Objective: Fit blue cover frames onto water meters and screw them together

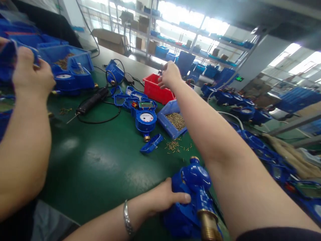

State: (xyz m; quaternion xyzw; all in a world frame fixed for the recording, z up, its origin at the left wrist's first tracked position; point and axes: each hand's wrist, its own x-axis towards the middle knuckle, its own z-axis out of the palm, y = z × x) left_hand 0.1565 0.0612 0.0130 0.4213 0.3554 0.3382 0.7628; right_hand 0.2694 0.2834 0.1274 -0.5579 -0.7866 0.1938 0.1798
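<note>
My left hand point(167, 197), with a silver bracelet at the wrist, grips a blue water meter point(192, 187) at the table's near edge. The meter lies tilted on its side, and its brass threaded pipe end point(210, 224) points toward me. My right arm stretches far forward. At its end my right hand point(171, 76) is over the red bin point(156, 89), fingers curled together; whatever they hold is too small to make out. Just below that arm stands a blue tray point(168, 125) of small brass screws point(176, 121). Loose screws point(173, 145) are scattered in front of it.
Another water meter point(146, 120) with open covers and a loose blue lid point(151, 144) lie mid-table. Left of them is a corded electric screwdriver point(92, 100). A co-worker's hands point(31, 72) hold a blue part at left. More meters point(240, 103) line the right side.
</note>
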